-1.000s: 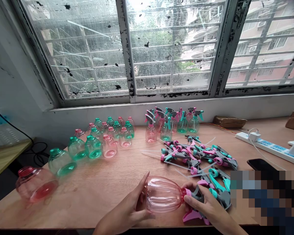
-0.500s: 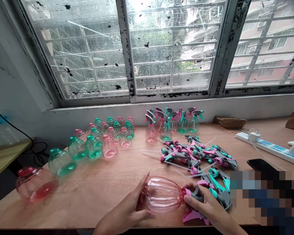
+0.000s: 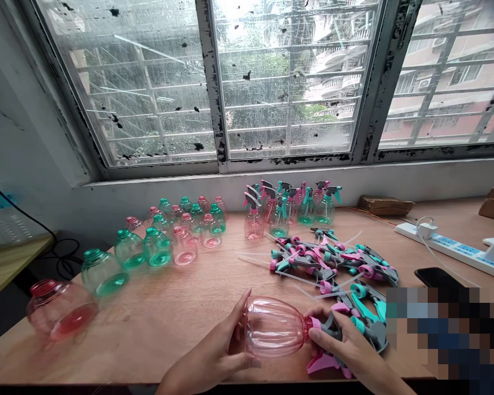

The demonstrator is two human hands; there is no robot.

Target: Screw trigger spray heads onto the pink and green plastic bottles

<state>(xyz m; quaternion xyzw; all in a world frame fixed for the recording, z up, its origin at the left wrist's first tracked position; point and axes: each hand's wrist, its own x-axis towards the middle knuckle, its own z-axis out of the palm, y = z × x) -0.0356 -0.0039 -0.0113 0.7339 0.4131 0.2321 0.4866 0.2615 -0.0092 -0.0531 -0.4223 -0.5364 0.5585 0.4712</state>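
Note:
A clear pink spray bottle lies sideways in the air over the table's front edge, its base to the left. My left hand is closed around the base end, thumb below and fingers behind. At the neck, my right hand pinches the pink collar of a grey trigger sprayer, which sits against the bottle's mouth. How far the collar is screwed on cannot be made out. Below my right fingers a pink trigger shows; whether it belongs to this sprayer is unclear.
Loose pink, green and grey trigger sprayers with tubes lie piled right of centre. Capless pink and green bottles stand at left. Bottles with sprayers stand by the wall. A phone and power strip are at right.

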